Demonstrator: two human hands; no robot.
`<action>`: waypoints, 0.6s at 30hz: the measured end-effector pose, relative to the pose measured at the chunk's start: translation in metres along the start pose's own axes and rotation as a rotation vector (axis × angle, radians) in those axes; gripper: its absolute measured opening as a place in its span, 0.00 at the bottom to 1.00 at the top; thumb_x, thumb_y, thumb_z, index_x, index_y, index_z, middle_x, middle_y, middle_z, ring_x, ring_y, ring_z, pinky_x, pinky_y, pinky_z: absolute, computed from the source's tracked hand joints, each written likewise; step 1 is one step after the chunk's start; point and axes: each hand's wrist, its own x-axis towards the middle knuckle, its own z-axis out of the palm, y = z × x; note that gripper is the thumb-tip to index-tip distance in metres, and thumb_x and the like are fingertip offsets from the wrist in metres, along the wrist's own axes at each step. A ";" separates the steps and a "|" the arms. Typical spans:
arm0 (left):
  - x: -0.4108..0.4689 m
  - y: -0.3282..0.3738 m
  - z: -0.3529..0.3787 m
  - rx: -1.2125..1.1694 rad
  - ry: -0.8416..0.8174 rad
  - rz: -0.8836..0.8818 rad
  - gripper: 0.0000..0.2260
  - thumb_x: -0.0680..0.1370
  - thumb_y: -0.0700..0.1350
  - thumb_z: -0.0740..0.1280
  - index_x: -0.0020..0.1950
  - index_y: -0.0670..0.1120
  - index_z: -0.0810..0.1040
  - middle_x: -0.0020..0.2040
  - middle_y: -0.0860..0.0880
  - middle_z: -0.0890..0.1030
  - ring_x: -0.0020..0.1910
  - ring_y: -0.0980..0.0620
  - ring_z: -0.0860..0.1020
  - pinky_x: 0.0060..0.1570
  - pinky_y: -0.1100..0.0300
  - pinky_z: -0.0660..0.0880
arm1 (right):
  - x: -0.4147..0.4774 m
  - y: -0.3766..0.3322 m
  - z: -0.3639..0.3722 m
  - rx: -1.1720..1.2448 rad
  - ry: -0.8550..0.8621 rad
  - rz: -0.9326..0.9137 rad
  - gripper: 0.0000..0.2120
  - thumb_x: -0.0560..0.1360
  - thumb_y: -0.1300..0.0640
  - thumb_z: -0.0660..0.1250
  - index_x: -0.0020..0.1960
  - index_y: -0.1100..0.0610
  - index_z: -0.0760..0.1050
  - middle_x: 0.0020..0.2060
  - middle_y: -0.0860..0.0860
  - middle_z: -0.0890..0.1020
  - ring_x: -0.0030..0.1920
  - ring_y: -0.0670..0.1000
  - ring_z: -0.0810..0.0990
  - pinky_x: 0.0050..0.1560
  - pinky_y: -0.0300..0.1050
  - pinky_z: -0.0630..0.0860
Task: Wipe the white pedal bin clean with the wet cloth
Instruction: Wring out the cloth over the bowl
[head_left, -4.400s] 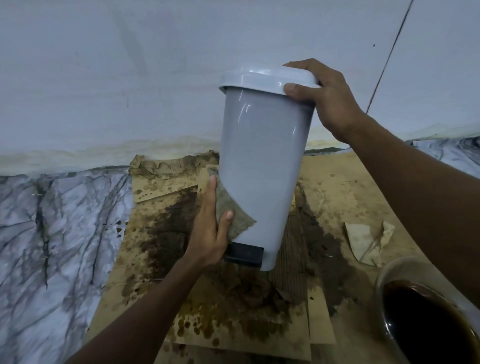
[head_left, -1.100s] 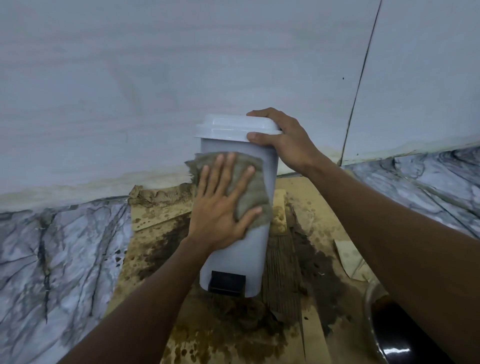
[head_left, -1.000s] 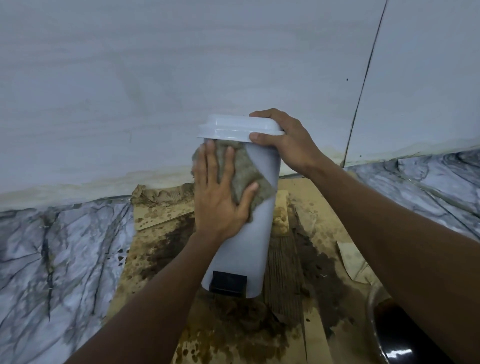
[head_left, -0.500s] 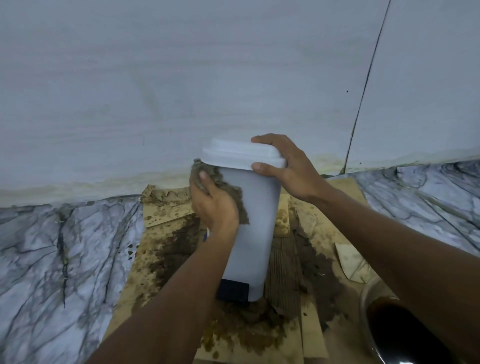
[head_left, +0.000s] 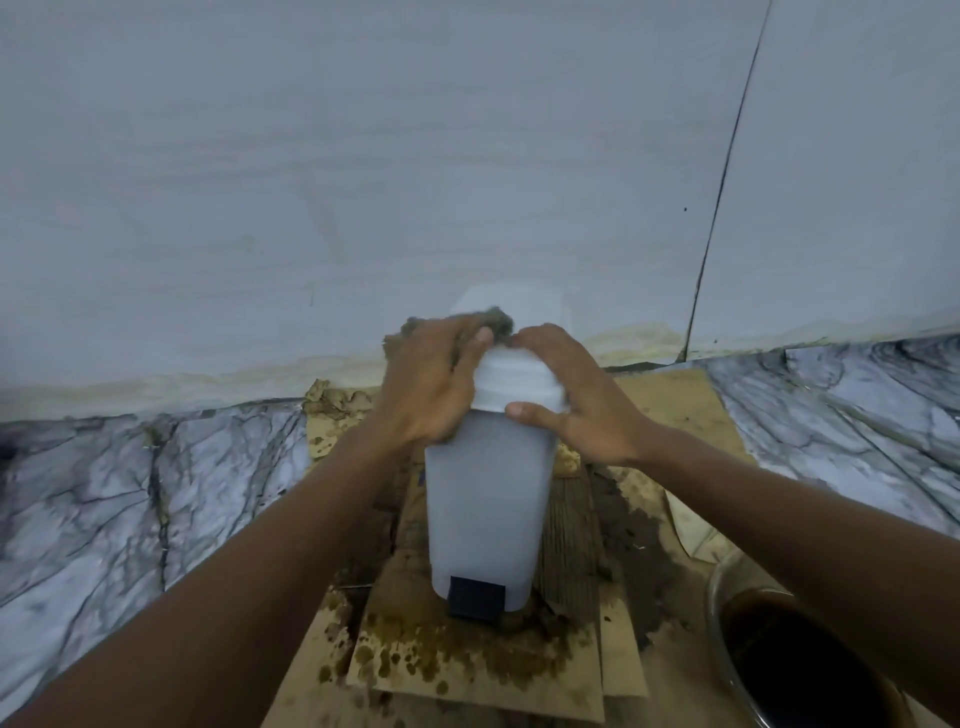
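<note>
At left, gripping a bunched, coarse grey-brown wet cloth (head_left: 500, 321) in the left hand (head_left: 431, 379), pressed onto the lid's far-left edge. Straight ahead between both hands, equally near: smooth white plastic pedal bin (head_left: 488, 499), upright, long axis vertical, on stained brown cardboard (head_left: 467, 670). Clasping the lid's right side with the right hand (head_left: 571, 400).

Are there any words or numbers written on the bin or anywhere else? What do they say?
None: no words, numbers, labels or signs can be read anywhere.
The white pedal bin is plain, its black pedal is blank, and the cloth, the stained cardboard, the bowl and the wall carry no writing.
</note>
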 end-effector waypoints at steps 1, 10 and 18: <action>-0.002 0.006 -0.002 0.078 -0.094 0.055 0.18 0.85 0.55 0.54 0.71 0.54 0.75 0.66 0.55 0.79 0.65 0.55 0.75 0.64 0.58 0.68 | -0.004 -0.005 0.001 0.018 -0.015 0.034 0.34 0.74 0.38 0.70 0.74 0.49 0.61 0.69 0.46 0.69 0.70 0.48 0.68 0.70 0.54 0.68; -0.016 0.016 -0.028 0.197 -0.476 -0.158 0.21 0.85 0.47 0.58 0.79 0.50 0.65 0.79 0.49 0.64 0.80 0.48 0.55 0.78 0.52 0.51 | -0.033 -0.043 -0.005 -0.002 -0.180 0.268 0.58 0.64 0.38 0.79 0.81 0.43 0.44 0.79 0.44 0.59 0.77 0.48 0.60 0.75 0.52 0.62; -0.044 0.035 -0.028 0.133 -0.284 -0.143 0.14 0.77 0.47 0.69 0.62 0.48 0.83 0.56 0.49 0.85 0.56 0.49 0.81 0.61 0.51 0.77 | -0.022 -0.091 -0.017 0.063 -0.083 0.464 0.33 0.75 0.42 0.71 0.76 0.52 0.66 0.65 0.49 0.77 0.65 0.50 0.75 0.59 0.40 0.66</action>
